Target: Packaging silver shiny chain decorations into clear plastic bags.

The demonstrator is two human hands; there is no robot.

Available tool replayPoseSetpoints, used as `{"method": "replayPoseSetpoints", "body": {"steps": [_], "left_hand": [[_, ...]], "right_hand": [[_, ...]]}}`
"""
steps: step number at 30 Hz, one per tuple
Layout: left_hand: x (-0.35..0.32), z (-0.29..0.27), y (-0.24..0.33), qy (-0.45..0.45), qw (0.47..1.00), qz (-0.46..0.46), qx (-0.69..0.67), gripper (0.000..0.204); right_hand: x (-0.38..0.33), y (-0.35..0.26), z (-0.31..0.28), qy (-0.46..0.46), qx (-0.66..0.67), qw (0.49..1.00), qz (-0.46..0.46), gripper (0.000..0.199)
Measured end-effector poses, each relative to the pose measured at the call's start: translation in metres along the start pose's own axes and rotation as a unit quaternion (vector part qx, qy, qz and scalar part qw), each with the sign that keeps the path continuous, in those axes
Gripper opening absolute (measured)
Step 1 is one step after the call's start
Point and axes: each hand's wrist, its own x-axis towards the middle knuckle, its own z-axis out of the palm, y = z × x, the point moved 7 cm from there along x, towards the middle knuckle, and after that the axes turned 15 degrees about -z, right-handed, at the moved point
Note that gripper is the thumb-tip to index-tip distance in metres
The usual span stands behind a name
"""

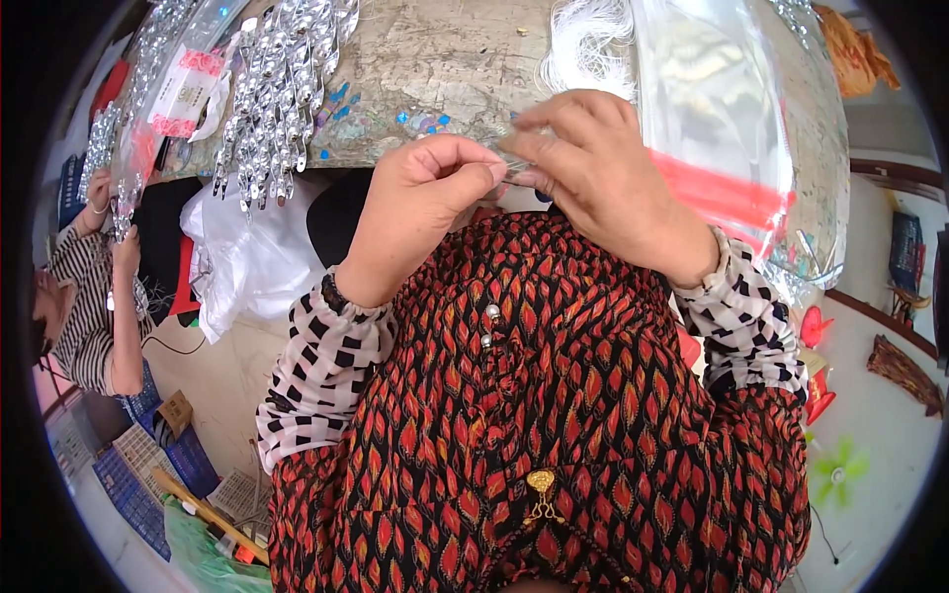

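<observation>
My left hand (405,212) is closed in a pinch, thumb against forefinger, just in front of the table's near edge. Close by its fingertips, my right hand (618,188) is bent inward, thumb and forefinger drawn together and the other fingers slightly lifted and blurred. Between the two hands runs a bit of fine thread (511,166), pale and hard to make out; the fingers hide most of it. Beyond my right hand lies a skein of white thread (588,44).
On the worn table (435,59) lie silver sequin strands (282,89), blue sequins (425,123) and clear plastic bags (707,79) with a red band. A white plastic bag (252,262) hangs below the edge. At the left, another person (89,287) in stripes handles silver strands.
</observation>
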Motion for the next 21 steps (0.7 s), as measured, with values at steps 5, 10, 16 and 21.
{"method": "replayPoseSetpoints", "body": {"steps": [5, 10, 16, 21], "left_hand": [[-0.001, 0.001, 0.001, -0.007, 1.0, -0.007, 0.016, 0.009], [0.0, -0.003, -0.005, -0.021, 1.0, -0.012, 0.006, 0.01], [0.006, -0.015, -0.008, -0.035, 0.997, 0.068, 0.011, 0.009], [0.004, -0.012, -0.012, -0.022, 0.991, 0.065, -0.111, 0.01]], "right_hand": [[-0.008, 0.005, 0.01, -0.042, 0.029, 0.998, 0.032, 0.018], [-0.012, 0.009, 0.012, -0.054, 0.089, 0.992, 0.064, 0.01], [-0.04, 0.016, 0.021, 0.026, 0.574, 0.764, 0.293, 0.019], [-0.008, -0.004, 0.025, 0.089, 0.622, 0.735, 0.256, 0.022]]}}
